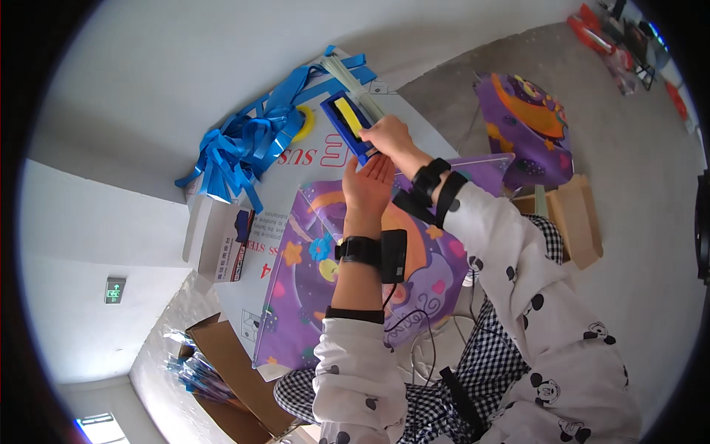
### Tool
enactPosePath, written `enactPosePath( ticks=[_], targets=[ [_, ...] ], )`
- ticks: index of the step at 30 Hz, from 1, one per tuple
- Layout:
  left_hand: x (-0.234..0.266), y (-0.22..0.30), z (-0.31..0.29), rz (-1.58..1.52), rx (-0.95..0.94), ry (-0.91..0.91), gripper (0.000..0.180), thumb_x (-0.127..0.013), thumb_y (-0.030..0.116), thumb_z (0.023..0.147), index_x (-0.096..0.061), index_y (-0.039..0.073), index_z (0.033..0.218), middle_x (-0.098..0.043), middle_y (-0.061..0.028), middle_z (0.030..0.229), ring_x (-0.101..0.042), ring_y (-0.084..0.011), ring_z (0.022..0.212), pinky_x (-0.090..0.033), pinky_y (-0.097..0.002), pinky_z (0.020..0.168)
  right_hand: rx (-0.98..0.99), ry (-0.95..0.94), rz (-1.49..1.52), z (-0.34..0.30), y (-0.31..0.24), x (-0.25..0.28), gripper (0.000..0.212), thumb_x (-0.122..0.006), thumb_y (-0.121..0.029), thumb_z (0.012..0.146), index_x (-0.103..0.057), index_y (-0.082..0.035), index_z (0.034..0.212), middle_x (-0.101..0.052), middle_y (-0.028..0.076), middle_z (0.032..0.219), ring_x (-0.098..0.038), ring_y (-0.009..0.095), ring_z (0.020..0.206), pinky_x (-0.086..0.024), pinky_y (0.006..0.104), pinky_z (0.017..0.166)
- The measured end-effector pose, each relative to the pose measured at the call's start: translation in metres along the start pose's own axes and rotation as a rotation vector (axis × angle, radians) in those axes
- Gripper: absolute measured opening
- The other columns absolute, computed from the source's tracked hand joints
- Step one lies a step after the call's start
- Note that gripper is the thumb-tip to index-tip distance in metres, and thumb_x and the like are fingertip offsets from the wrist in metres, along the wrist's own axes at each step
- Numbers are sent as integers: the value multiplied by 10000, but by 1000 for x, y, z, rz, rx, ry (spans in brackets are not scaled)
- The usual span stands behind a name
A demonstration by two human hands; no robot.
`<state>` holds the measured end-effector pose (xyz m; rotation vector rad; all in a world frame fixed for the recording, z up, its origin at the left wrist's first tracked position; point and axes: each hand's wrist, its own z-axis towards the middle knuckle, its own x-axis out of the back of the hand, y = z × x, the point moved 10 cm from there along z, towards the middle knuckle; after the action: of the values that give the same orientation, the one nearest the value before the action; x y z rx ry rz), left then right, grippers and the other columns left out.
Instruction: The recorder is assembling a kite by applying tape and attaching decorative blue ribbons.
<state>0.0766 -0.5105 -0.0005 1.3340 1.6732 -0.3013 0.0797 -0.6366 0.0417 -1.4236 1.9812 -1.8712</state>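
A blue tape dispenser [339, 118] with a yellow roll in it lies on the white board [296, 174]. My right hand [392, 140] reaches in from the right, its fingers closed on the near right part of the dispenser. Below it, my left hand [366, 189] is turned palm up, fingers stretched out and the tips at the dispenser's near end. Any strip of tape between the hands is too small to make out. Under my left forearm spreads a purple cartoon-print triangular sheet [296, 296], like a kite, with thin rods along its edges.
Tangled blue ribbons [248, 140] and a yellow ring [303, 123] lie at the far left. Pale thin rods [347, 78] rest behind the dispenser. Another purple printed sheet [525, 133] is at right, near a cardboard box [580, 222]. An open carton [237, 377] stands lower left.
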Motion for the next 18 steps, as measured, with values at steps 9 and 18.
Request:
enactPosePath(
  ticks=[9, 18],
  targets=[
    [12, 5, 8, 18, 28, 41, 475, -451, 341, 952, -498, -97, 1131, -552, -218, 1220, -542, -330, 1157, -434, -400, 986, 159, -158, 430, -177, 71, 62, 236, -697, -230, 819, -634, -5, 791, -613, 95, 889, -585, 208, 879, -447, 312, 832],
    [15, -2, 11, 118, -63, 199, 386, -559, 293, 923, -540, -66, 1063, -586, -165, 1166, -565, -272, 1119, -436, -384, 990, -157, -299, 572, -274, 157, 62, 213, -662, -208, 883, -612, -39, 763, -583, 15, 940, -514, 127, 964, -357, 301, 923]
  ],
)
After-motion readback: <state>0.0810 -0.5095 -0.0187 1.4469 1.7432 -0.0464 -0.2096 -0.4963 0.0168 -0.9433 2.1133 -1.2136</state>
